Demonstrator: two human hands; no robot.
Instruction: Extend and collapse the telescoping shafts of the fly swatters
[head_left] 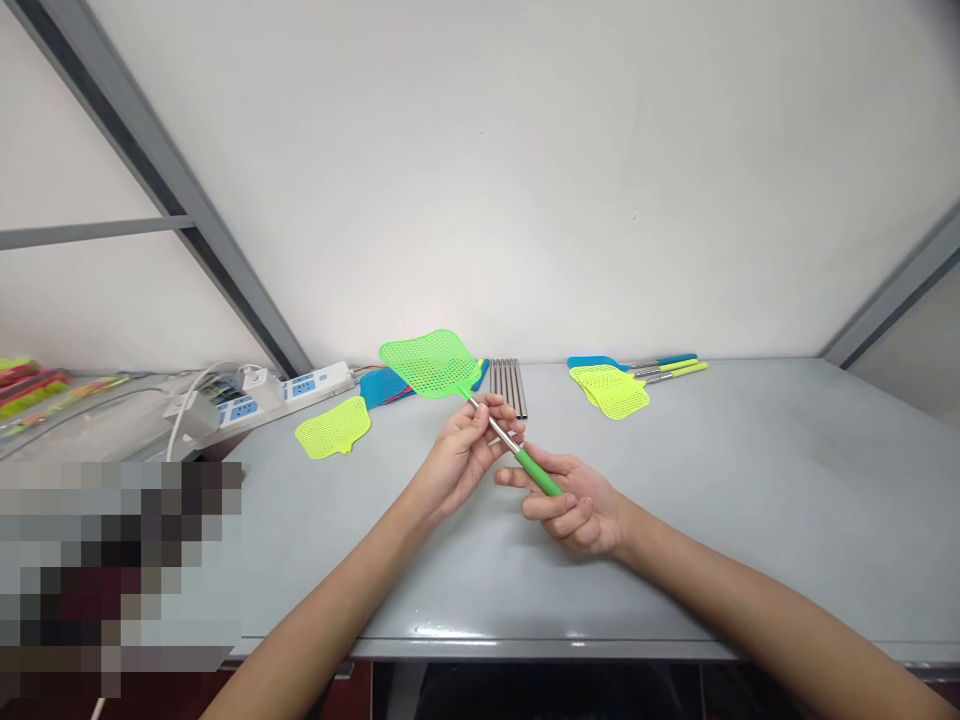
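Both hands hold a green fly swatter (431,362) above the table, tilted with its mesh head up and to the left. My left hand (469,450) pinches the metal shaft just below the head. Around the green grip at the lower end, my right hand (570,505) is closed, its index finger stretched along underneath. Behind the swatter lie several metal tubes (511,385) side by side. Left of my left hand rests a loose yellow swatter head (335,428), with blue swatter heads (382,386) partly hidden behind it.
Swatters with blue and yellow handles (679,369) lie in a group at the back right of the grey table (787,500). White power strips (281,397) with plugs and cables run along the left edge. Colourful items (34,390) lie on another surface at far left. A pale wall stands behind.
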